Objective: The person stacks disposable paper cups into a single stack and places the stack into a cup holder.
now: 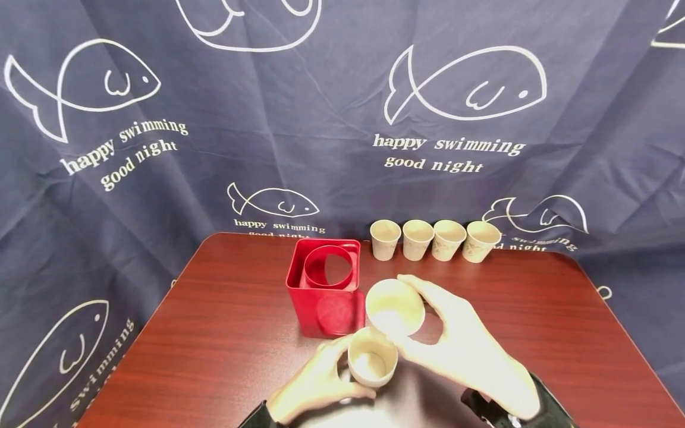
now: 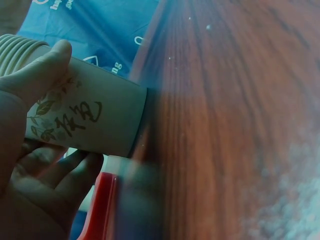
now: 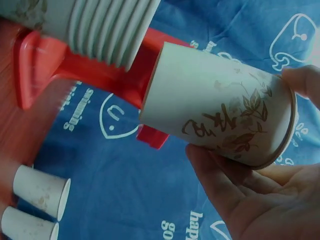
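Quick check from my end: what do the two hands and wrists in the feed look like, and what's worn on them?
Both the left hand and right hand are bare, with no gloves. A black left sleeve and black right sleeve show at the wrists. Beside the right one is a dark strap-like piece, too unclear to identify.

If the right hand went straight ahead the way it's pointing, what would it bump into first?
Beyond the white paper cup in the right hand, probably the red, square, open-topped container. Heights are hard to judge, so it might pass over.
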A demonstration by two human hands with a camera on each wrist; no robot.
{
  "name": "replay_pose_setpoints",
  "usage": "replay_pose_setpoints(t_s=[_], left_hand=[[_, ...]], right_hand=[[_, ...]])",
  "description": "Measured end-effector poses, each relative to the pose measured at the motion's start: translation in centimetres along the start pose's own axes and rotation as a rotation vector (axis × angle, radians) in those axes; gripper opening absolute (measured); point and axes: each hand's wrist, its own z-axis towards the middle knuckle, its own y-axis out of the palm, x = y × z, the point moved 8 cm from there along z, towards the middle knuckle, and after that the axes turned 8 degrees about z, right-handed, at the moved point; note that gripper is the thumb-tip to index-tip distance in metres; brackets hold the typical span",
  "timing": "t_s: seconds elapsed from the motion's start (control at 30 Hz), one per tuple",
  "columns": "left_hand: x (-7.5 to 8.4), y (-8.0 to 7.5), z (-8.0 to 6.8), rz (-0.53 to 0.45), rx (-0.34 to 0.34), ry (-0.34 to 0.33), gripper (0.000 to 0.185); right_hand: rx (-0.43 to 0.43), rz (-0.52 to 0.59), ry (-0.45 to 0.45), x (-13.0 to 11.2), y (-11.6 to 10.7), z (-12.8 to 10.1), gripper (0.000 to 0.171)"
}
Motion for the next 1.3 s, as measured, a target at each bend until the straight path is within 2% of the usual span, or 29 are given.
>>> replay_pose_setpoints(t_s=[0.03, 0.1, 0.23, 0.43, 0.73, 1.03, 1.3], left_hand=[[-0.1, 0.0, 0.0, 0.006, 0.002, -0.005, 0.084], [-0.2, -0.1, 0.0, 0.014, 0.004, -0.014, 0.083], [-0.2, -0.1, -0.1, 0.013, 0.005, -0.020, 0.077], [-0.1, -0.1, -0.1, 0.021, 0.005, -0.005, 0.071], [-0.4, 0.0, -0.1, 0.030, 0.006, -0.016, 0.074], [-0.6, 0.1, 0.0, 0.010, 0.000, -0.038, 0.080], [-0.4, 0.1, 0.0, 0.011, 0.000, -0.030, 0.078]], right_hand=[[-0.020, -0.082, -0.033, -0.3, -0.1, 0.0, 0.070], [-0.061, -0.136, -0.074, -0.7, 0.1, -0.2, 0.075], [-0.132, -0.082, -0.110, -1.1, 0.9, -0.6, 0.076], [-0.181, -0.061, -0.083, -0.7, 1.8, -1.1, 0.073], [-0.256, -0.020, -0.054, 0.4, 3.4, -1.5, 0.063], [-0.275, -0.052, -0.049, 1.9, 4.1, -2.0, 0.065], [-0.328, 0.051, -0.040, 2.4, 5.1, -2.2, 0.059]])
